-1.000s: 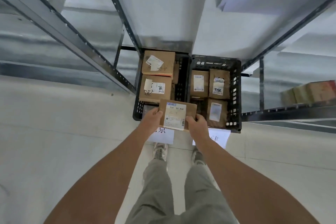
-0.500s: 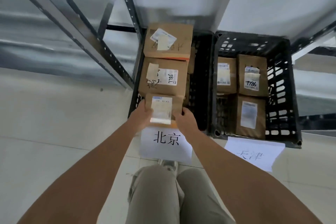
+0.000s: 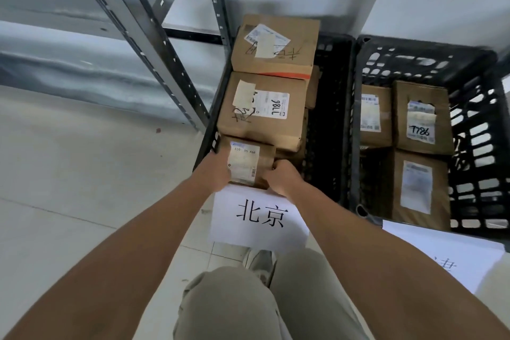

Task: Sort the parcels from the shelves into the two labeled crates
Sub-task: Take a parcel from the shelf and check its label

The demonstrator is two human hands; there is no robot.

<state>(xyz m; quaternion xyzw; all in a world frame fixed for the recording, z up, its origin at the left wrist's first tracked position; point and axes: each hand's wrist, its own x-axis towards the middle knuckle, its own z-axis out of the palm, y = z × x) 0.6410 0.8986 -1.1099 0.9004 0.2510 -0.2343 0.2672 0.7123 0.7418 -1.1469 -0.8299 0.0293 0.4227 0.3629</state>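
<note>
A small brown parcel (image 3: 248, 160) with a white shipping label sits at the near end of the left black crate (image 3: 328, 119). My left hand (image 3: 214, 171) grips its left side and my right hand (image 3: 281, 178) grips its right side. Behind it in the same crate lie two larger cardboard parcels, one marked 98LL (image 3: 262, 110) and one at the back (image 3: 276, 47). A white paper sign (image 3: 256, 218) with black characters hangs on this crate's front. The right black crate (image 3: 474, 124) holds three parcels, one marked 7786 (image 3: 420, 119).
A grey metal shelf upright (image 3: 154, 47) slants down to the crate's left corner. A second white paper sign (image 3: 444, 254) hangs on the right crate's front. Pale tiled floor (image 3: 82, 174) spreads to the left. My knees and a shoe (image 3: 260, 262) are below the signs.
I have come closer and lower to the crates. The small parcel has gone down from above the crate rim into the near end of the left crate, both hands still on it.
</note>
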